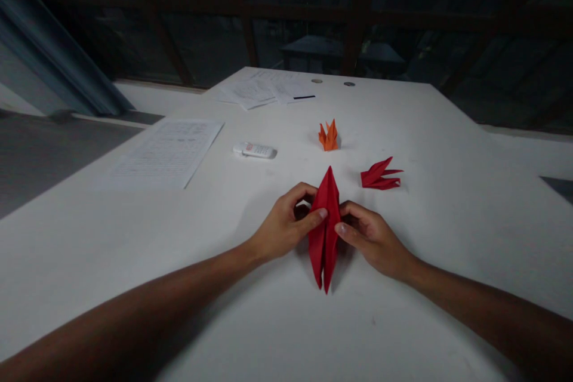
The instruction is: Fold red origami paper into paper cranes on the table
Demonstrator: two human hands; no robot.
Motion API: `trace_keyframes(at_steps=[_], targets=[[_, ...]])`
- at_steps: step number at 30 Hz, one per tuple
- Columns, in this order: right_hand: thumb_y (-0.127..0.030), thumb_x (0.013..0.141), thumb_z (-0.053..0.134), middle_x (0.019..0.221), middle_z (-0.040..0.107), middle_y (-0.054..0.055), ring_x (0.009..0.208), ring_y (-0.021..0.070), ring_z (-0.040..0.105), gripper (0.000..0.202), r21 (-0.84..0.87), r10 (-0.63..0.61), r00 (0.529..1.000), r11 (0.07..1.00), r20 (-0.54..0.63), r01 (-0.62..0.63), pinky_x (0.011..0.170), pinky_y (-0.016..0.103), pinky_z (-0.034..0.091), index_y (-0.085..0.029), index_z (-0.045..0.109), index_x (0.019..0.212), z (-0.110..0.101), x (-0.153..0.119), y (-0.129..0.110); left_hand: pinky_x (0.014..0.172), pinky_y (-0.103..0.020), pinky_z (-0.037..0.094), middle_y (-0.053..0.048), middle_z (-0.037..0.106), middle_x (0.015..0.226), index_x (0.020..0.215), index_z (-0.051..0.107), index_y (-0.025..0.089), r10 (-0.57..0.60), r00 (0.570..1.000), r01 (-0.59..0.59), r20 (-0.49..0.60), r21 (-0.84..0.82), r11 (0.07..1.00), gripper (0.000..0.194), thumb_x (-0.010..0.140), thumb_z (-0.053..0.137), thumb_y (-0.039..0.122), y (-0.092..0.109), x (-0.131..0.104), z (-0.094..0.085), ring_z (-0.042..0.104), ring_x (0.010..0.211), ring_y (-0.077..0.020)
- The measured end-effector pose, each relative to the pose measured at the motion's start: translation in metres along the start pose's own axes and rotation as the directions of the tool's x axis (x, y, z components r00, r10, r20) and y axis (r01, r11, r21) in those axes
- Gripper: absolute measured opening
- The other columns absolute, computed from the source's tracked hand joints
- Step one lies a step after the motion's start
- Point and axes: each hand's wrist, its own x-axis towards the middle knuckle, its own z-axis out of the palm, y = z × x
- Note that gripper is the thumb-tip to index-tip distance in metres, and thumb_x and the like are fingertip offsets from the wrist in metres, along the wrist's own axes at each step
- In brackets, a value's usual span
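A folded red origami paper (330, 245), long and diamond-shaped with a split lower end, is held just above the table between both hands. My left hand (286, 224) grips its left side, thumb on the front face and fingers behind. On the right edge, my right hand (373, 239) pinches the paper between thumb and fingertips. Beyond the hands stands a small orange origami figure (329, 136) with pointed tips. To the right of it lies a red origami figure (380, 174) with its points spread to the right.
The white table (215, 322) reaches to dark windows. A white correction-fluid-like bottle (254, 150) lies left of the figures. One printed sheet (165, 152) is at the left; several papers (255, 92) with a dark pen (304, 96) lie at the back, near two round holes.
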Motion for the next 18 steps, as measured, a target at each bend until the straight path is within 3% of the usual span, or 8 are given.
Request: trace_keyframes(at_steps=[5,13,18], targets=[[-0.043,0.096,0.062,0.090,0.061,0.001,0.083,0.0182,0.057,0.021,0.030,-0.012,0.997,1.000,0.078,0.010,0.077,0.031,0.047,-0.022,0.063,0.098,-0.0008,0.0008,-0.0005,0.088,-0.030,0.049,-0.006,0.065,0.109,0.107,0.060,0.018,0.032,0.999,-0.032,0.011,-0.058,0.998,0.020,0.092,0.066,0.030,0.0022,0.0000,-0.0015,0.060,0.100,-0.0178],[-0.034,0.096,0.063,0.089,0.061,0.000,0.081,0.0166,0.057,0.013,0.064,0.049,0.998,0.997,0.024,-0.051,0.074,0.029,0.047,-0.022,0.062,0.099,-0.0016,-0.0005,0.0030,0.078,-0.029,0.048,-0.005,0.066,0.106,0.102,0.054,0.019,-0.027,0.992,0.062,0.120,-0.304,0.951,0.027,0.086,0.074,0.026,-0.0026,-0.0006,-0.0054,0.061,0.089,-0.0162],[-0.028,0.091,0.069,0.095,0.063,0.001,0.085,0.0166,0.059,0.019,0.133,0.026,0.998,0.991,-0.052,-0.019,0.076,0.030,0.048,-0.023,0.056,0.105,-0.0001,-0.0005,0.0080,0.078,-0.028,0.048,-0.004,0.063,0.114,0.121,0.049,0.025,-0.020,0.997,0.048,0.076,-0.395,0.917,0.054,0.078,0.081,0.018,-0.0069,0.0013,-0.0054,0.062,0.090,-0.0151]])
